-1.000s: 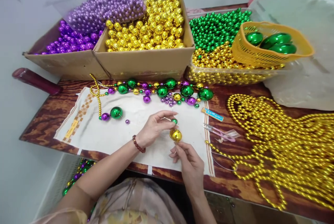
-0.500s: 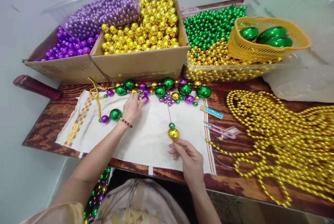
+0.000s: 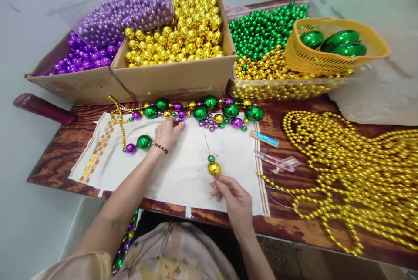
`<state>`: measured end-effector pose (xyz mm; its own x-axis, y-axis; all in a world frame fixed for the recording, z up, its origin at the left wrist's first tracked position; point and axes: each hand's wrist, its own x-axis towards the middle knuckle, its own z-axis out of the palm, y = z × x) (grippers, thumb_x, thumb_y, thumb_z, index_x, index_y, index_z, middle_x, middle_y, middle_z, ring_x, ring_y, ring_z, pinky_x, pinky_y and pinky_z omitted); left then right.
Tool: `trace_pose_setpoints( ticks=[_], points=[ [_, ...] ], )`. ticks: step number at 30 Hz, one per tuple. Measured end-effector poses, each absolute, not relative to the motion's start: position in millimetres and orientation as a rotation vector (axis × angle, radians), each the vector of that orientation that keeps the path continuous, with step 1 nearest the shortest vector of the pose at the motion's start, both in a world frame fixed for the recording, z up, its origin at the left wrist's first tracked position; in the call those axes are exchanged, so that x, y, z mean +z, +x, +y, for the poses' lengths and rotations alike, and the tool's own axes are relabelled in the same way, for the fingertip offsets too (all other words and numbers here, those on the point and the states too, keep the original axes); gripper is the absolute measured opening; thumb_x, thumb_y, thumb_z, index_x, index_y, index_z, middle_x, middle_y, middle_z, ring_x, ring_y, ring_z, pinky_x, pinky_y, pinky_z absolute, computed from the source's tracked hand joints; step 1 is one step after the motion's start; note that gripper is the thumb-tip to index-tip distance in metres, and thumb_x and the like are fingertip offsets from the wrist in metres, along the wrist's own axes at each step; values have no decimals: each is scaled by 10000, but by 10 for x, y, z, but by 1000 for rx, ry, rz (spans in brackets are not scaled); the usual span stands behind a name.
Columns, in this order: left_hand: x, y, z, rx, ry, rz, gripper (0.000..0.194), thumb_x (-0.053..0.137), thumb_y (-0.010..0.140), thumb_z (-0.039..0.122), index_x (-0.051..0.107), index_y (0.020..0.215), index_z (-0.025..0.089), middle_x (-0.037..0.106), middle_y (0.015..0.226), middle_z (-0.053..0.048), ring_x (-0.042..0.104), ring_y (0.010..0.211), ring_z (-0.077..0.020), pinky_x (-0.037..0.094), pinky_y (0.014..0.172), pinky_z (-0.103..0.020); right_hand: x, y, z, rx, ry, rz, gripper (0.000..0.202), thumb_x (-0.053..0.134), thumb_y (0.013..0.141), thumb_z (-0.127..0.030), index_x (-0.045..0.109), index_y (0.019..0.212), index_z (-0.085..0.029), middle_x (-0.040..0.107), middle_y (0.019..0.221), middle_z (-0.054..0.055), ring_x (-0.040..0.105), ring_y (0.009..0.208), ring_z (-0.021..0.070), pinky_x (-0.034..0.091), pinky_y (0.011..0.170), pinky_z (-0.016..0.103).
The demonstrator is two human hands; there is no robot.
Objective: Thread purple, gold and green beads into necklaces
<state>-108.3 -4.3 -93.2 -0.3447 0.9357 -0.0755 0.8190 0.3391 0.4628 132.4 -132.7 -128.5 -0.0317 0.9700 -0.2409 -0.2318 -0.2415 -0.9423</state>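
My right hand point(image 3: 235, 199) pinches the lower end of a long thin needle point(image 3: 206, 143) above the white cloth point(image 3: 186, 162). A small green bead point(image 3: 211, 158) and a larger gold bead point(image 3: 214, 169) are on that needle, just past my fingertips. Farther up the cloth, my left hand point(image 3: 167, 134) has its thumb and fingers closed on a purple bead point(image 3: 181, 126), which they partly cover. Close by runs a row of strung green, gold and purple beads point(image 3: 200, 113). Beside my left wrist lies a big green bead point(image 3: 144, 142) on a strand.
Behind the cloth stand a cardboard box point(image 3: 173, 75) of purple and gold beads and a clear tub point(image 3: 294, 83) of green and gold ones, topped by a yellow basket point(image 3: 326, 65). Pink-handled snips point(image 3: 277, 161), a blue packet point(image 3: 265, 138) and gold bead strands point(image 3: 352, 175) lie right.
My right hand has shifted slightly left, and the needle with its two beads now tilts more to the left. My left hand stays nearly in place at the purple bead.
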Motion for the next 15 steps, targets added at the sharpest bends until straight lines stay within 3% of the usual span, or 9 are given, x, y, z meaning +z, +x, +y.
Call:
trace_pose_setpoints(
  ticks=[3, 7, 11, 15],
  points=[
    [-951, -1084, -150, 771, 1514, 2029, 281, 642, 869, 396, 627, 1057, 187, 700, 975, -70, 644, 792, -182, 461, 726, -290, -1290, 1322, -1323, 1486, -1201, -896, 198, 751, 799, -357, 721, 812, -161, 726, 701, 65, 618, 537, 146, 489, 470, 235],
    [-911, -1024, -282, 984, 1360, 1587, 476, 658, 851, 369, 567, 1289, 208, 626, 1168, -88, 616, 784, -134, 480, 695, -263, -1297, 1317, -1329, 1494, -1184, -878, 188, 756, 798, -345, 722, 815, -160, 727, 710, 64, 617, 530, 139, 490, 466, 225],
    [-789, -908, -346, 1064, 1266, 1401, 346, 720, 823, 357, 672, 1122, 189, 670, 1067, -68, 599, 852, -135, 453, 695, -228, -1302, 1312, -1347, 1502, -1167, -853, 172, 753, 805, -330, 720, 824, -163, 728, 711, 59, 620, 531, 133, 485, 465, 211],
    [-690, -774, -372, 1155, 919, 1205, 320, 812, 752, 337, 640, 961, 166, 696, 878, -24, 655, 773, -131, 470, 672, -235, -1294, 1309, -1370, 1488, -1154, -852, 148, 745, 816, -314, 715, 828, -170, 727, 710, 51, 622, 528, 126, 486, 471, 203]
  ],
)
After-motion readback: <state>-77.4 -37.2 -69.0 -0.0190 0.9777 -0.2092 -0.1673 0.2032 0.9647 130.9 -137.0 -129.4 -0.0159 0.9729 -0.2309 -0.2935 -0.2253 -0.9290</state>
